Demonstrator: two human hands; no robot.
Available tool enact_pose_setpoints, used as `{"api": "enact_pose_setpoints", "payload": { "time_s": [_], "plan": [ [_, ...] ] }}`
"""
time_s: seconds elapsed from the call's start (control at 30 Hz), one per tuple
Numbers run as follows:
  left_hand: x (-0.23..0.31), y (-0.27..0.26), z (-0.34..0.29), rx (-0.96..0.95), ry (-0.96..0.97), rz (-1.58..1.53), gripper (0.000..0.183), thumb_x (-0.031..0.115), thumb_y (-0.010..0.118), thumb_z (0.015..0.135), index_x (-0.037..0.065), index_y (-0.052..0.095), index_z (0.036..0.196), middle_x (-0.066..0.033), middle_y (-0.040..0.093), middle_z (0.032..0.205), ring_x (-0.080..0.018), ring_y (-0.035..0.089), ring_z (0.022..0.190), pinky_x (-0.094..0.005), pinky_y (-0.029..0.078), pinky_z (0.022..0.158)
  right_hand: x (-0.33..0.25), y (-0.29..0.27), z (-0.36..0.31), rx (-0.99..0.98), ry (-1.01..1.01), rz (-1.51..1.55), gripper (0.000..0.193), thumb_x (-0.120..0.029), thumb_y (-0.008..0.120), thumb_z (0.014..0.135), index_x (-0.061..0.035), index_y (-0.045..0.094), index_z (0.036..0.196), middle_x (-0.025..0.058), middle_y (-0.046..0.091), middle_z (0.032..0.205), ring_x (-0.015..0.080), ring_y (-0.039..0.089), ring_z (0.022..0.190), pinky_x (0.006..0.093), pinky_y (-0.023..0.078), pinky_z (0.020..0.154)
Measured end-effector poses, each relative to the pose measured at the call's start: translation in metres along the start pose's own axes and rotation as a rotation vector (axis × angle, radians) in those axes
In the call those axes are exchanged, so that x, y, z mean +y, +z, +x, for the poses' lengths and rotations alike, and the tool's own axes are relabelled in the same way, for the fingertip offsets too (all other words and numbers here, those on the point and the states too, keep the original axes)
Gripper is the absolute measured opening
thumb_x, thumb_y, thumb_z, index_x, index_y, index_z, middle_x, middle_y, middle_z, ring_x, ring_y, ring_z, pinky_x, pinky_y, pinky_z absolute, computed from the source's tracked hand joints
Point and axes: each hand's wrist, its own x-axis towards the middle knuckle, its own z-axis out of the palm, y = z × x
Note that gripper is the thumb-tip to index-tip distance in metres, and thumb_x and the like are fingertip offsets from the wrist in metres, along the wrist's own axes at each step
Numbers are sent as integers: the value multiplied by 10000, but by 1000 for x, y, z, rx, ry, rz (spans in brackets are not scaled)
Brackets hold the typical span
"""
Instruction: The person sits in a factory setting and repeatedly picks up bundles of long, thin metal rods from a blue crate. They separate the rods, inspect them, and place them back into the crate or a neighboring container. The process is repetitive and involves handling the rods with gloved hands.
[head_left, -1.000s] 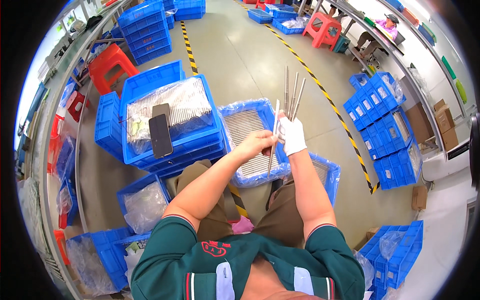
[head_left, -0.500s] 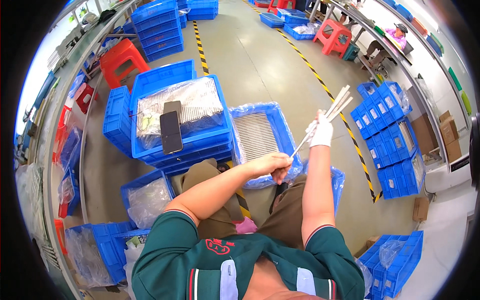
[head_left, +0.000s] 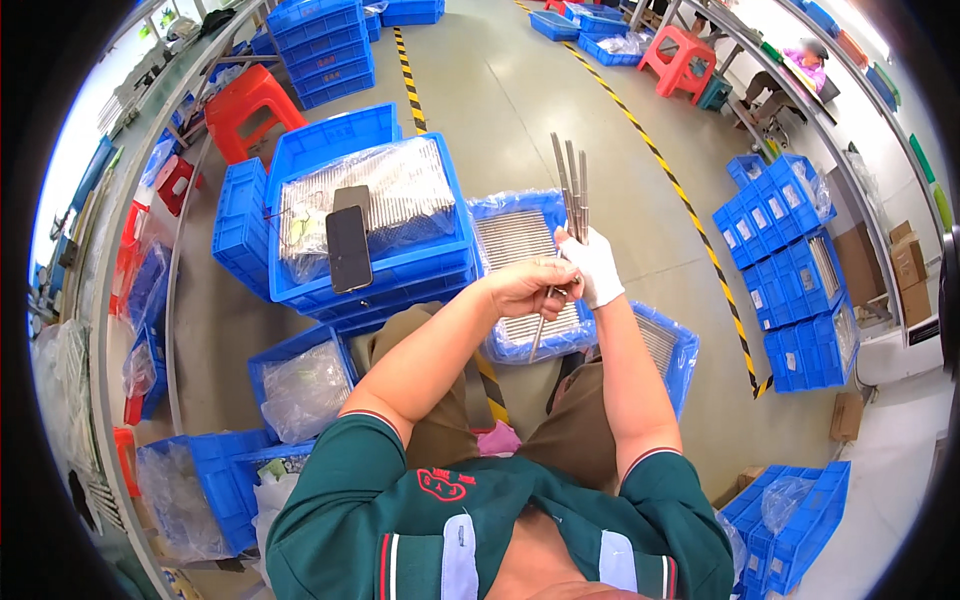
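Several slim metal rods [head_left: 574, 190] stand up in a loose fan from my right hand [head_left: 598, 270], which wears a white glove and is closed around them. My bare left hand [head_left: 530, 287] meets it from the left, fingers pinched at the lower part of the rods. One thin rod end [head_left: 539, 335] pokes down below my left fingers. Beneath both hands is a blue bin [head_left: 487, 208] lined with clear plastic, with rows of similar rods [head_left: 515, 245] lying in it. A second lined blue bin [head_left: 688, 352] with rods sits beside my right knee.
Left of the hands, a stack of blue crates [head_left: 375, 292] carries plastic-covered rods and a dark phone [head_left: 349, 250]. A red stool [head_left: 250, 110] stands behind it. More blue crates [head_left: 790, 270] are stacked at right. A person [head_left: 800, 70] sits at the far-right bench.
My right hand has come down and left toward my left hand. The rods have swung from slanting right to nearly upright, over the bin.
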Motion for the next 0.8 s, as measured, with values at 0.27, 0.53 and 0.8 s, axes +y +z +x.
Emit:
{"api": "enact_pose_setpoints", "payload": {
  "time_s": [0.27, 0.53, 0.8],
  "plan": [
    [34, -20, -12, 745, 327, 529, 298, 348, 602, 895, 54, 618, 849, 37, 471, 595, -68, 415, 509, -214, 327, 473, 14, -6, 2, 175, -27, -240, 216, -247, 605, 898, -36, 597, 855, 7, 524, 641, 75, 455, 527, 247, 372, 479],
    [59, -44, -14, 782, 695, -129, 298, 299, 528, 949, 11, 582, 898, 13, 420, 638, -92, 410, 541, -254, 396, 508, 2, 0, -30, -96, 48, -84, 134, -157, 568, 895, -25, 576, 916, 1, 533, 593, 71, 483, 531, 232, 382, 509],
    [44, -37, -1, 669, 611, -120, 309, 305, 557, 934, 0, 592, 889, 14, 432, 639, -83, 379, 515, -246, 357, 478, -4, 4, -36, -50, 62, -80, 109, -129, 573, 887, -24, 573, 913, 1, 528, 614, 72, 482, 530, 235, 396, 519]
  ]
}}
